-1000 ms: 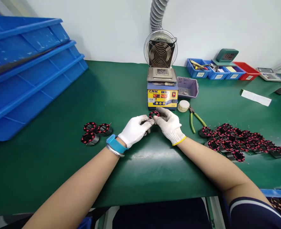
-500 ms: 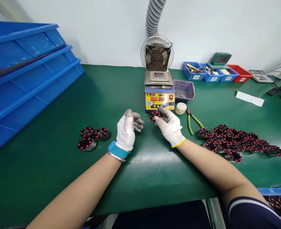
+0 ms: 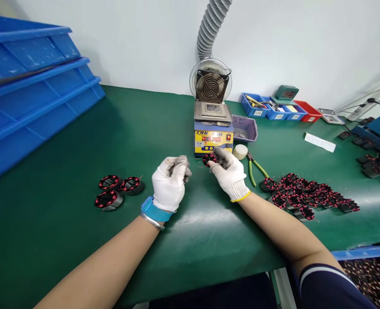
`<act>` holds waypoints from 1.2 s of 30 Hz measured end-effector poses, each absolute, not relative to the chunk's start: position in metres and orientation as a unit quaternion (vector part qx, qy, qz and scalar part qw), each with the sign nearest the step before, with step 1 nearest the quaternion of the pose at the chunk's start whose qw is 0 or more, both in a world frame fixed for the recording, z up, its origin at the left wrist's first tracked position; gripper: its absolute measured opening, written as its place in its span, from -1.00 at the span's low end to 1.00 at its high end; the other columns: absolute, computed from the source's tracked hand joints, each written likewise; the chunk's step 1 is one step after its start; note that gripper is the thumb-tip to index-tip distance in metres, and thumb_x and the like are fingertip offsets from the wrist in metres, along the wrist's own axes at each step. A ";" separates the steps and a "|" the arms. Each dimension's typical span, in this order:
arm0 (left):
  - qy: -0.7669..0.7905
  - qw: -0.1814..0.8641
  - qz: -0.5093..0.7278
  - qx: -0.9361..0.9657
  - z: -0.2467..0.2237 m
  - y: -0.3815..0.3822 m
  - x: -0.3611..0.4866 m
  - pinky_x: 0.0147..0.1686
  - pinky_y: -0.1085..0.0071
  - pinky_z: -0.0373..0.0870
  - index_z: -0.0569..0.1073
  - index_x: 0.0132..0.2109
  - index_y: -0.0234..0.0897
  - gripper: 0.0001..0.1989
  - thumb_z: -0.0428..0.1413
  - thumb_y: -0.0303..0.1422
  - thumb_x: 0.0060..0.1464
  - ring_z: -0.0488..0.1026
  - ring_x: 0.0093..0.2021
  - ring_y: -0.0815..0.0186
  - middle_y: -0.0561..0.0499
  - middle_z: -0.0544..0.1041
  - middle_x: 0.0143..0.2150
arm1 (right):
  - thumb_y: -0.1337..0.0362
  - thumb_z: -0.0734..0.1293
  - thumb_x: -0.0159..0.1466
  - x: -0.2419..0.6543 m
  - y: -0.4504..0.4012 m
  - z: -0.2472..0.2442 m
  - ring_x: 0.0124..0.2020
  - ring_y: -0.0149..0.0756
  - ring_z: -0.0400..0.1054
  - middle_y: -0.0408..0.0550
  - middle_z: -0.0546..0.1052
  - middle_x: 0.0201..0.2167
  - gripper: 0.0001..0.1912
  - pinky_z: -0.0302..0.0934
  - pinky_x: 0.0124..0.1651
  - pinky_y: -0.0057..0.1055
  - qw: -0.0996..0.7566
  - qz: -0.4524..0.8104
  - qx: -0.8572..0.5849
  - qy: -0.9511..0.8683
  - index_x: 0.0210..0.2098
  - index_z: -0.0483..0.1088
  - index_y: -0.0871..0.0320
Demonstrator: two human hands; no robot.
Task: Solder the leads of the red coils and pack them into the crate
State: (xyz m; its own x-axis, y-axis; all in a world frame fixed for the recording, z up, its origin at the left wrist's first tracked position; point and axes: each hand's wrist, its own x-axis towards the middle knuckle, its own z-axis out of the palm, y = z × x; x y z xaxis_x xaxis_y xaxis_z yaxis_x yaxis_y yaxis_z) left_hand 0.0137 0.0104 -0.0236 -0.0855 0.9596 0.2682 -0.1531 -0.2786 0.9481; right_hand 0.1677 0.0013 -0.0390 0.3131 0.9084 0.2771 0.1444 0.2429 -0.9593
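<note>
My right hand (image 3: 229,171), in a white glove with grey fingertips, grips a motor stator (image 3: 209,160), a black ring with red windings and thin wire ends. It holds the stator just in front of a yellow and blue solder pot (image 3: 213,137) with a red display. To the left, my left hand (image 3: 171,180) is gloved too, its fingers curled together; whatever is between them, if anything, is hidden. Three more stators (image 3: 109,200) stand on the green table left of that hand. A larger group of stators (image 3: 294,201) stands beyond my right wrist.
Green-handled cutters (image 3: 251,172) and a round whitish pad (image 3: 240,152) lie right of the pot, near a purple tray (image 3: 247,128). Behind the pot is a fan (image 3: 212,86) with a grey hose. Blue crates (image 3: 41,103) are stacked at left; small bins (image 3: 276,113) line the wall.
The fingers of my left hand have closed from a spread pose. My right hand still holds the stator before the pot. The view has turned slightly to the right.
</note>
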 end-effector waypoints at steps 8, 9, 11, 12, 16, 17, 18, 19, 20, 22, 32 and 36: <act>0.431 0.553 0.451 0.553 -0.040 0.030 0.022 -0.55 0.49 0.26 0.41 -0.25 -0.35 -0.59 0.15 -0.04 -0.01 0.32 -0.57 0.41 0.05 0.43 -0.51 | 0.18 0.33 0.15 0.217 0.071 0.031 0.04 -0.15 0.35 0.03 0.47 0.00 -0.49 0.23 0.18 -0.19 0.479 0.058 -0.595 -0.643 0.08 0.34 0.20; 0.432 0.557 0.439 0.557 -0.041 0.031 0.023 -0.53 0.48 0.26 0.41 -0.25 -0.34 -0.59 0.15 -0.03 0.00 0.33 -0.56 0.41 0.06 0.42 -0.51 | 0.18 0.32 0.16 0.223 0.085 0.044 0.06 -0.13 0.34 0.02 0.46 0.00 -0.49 0.22 0.18 -0.16 0.432 0.014 -0.612 -0.662 0.09 0.34 0.19; 0.434 0.561 0.427 0.561 -0.042 0.032 0.024 -0.50 0.47 0.26 0.41 -0.25 -0.32 -0.60 0.14 -0.03 0.02 0.33 -0.54 0.40 0.06 0.42 -0.50 | 0.17 0.31 0.18 0.232 0.113 0.070 0.04 -0.05 0.33 0.01 0.45 0.00 -0.49 0.23 0.13 -0.06 0.330 -0.064 -0.651 -0.680 0.12 0.32 0.11; 0.433 0.563 0.424 0.561 -0.043 0.032 0.024 -0.49 0.47 0.26 0.41 -0.25 -0.32 -0.61 0.14 -0.04 0.03 0.33 -0.53 0.40 0.07 0.42 -0.49 | 0.16 0.30 0.18 0.234 0.125 0.081 0.02 -0.02 0.34 0.00 0.44 -0.01 -0.49 0.25 0.08 -0.02 0.280 -0.094 -0.669 -0.681 0.13 0.30 0.07; 0.424 0.571 0.421 0.563 -0.047 0.034 0.024 -0.46 0.46 0.25 0.40 -0.26 -0.30 -0.65 0.13 -0.06 0.05 0.31 -0.51 0.41 0.08 0.40 -0.48 | 0.16 0.30 0.19 0.230 0.159 0.108 -0.04 0.04 0.35 0.03 0.40 0.02 -0.46 0.30 -0.05 -0.03 0.116 -0.175 -0.698 -0.685 0.16 0.24 0.00; 0.422 0.572 0.420 0.564 -0.048 0.034 0.025 -0.45 0.46 0.26 0.40 -0.26 -0.29 -0.66 0.13 -0.07 0.05 0.31 -0.50 0.41 0.08 0.40 -0.48 | 0.16 0.29 0.20 0.228 0.163 0.110 -0.04 0.04 0.35 0.04 0.38 0.03 -0.47 0.30 -0.07 -0.03 0.088 -0.189 -0.693 -0.690 0.17 0.23 0.00; 0.420 0.573 0.419 0.566 -0.049 0.035 0.025 -0.44 0.46 0.26 0.40 -0.26 -0.29 -0.66 0.12 -0.07 0.05 0.31 -0.49 0.40 0.08 0.40 -0.47 | 0.18 0.28 0.21 0.225 0.167 0.110 -0.06 0.05 0.35 0.06 0.37 0.04 -0.48 0.30 -0.09 -0.03 0.064 -0.202 -0.688 -0.695 0.16 0.22 0.00; 0.419 0.572 0.418 0.568 -0.050 0.036 0.025 -0.43 0.46 0.26 0.41 -0.26 -0.29 -0.67 0.12 -0.08 0.06 0.31 -0.49 0.40 0.08 0.40 -0.47 | 0.20 0.26 0.23 0.222 0.169 0.109 -0.07 0.04 0.36 0.08 0.35 0.04 -0.51 0.30 -0.10 -0.03 0.042 -0.210 -0.683 -0.698 0.16 0.22 0.01; 0.419 0.570 0.416 0.571 -0.051 0.036 0.025 -0.43 0.45 0.26 0.41 -0.26 -0.29 -0.67 0.12 -0.08 0.06 0.31 -0.48 0.39 0.08 0.40 -0.46 | 0.21 0.24 0.25 0.220 0.171 0.108 -0.07 0.04 0.36 0.11 0.34 0.05 -0.53 0.29 -0.11 -0.04 0.022 -0.216 -0.680 -0.701 0.15 0.21 0.03; 0.420 0.561 0.418 0.578 -0.053 0.037 0.025 -0.42 0.45 0.27 0.41 -0.27 -0.29 -0.67 0.11 -0.08 0.06 0.32 -0.46 0.38 0.06 0.41 -0.45 | 0.24 0.21 0.28 0.216 0.173 0.104 -0.06 0.03 0.35 0.15 0.32 0.05 -0.57 0.28 -0.11 -0.06 -0.016 -0.221 -0.681 -0.698 0.14 0.22 0.05; 0.415 0.553 0.444 0.570 -0.056 0.037 0.026 -0.37 0.43 0.35 0.49 -0.22 -0.33 -0.65 0.16 -0.11 0.00 0.41 -0.38 0.33 -0.04 0.51 -0.35 | 0.31 0.22 0.26 0.213 0.173 0.098 -0.05 0.12 0.33 0.20 0.34 0.00 -0.60 0.24 -0.10 0.06 -0.006 -0.200 -0.677 -0.708 0.10 0.28 0.09; 0.416 0.568 0.457 0.544 -0.059 0.039 0.027 -0.34 0.42 0.39 0.48 -0.10 -0.34 -0.59 0.20 -0.13 -0.02 0.45 -0.33 0.31 -0.09 0.54 -0.25 | 0.26 0.32 0.17 0.215 0.164 0.109 -0.03 0.11 0.33 0.16 0.36 0.03 -0.49 0.22 -0.02 0.09 0.094 -0.183 -0.685 -0.699 0.13 0.27 0.07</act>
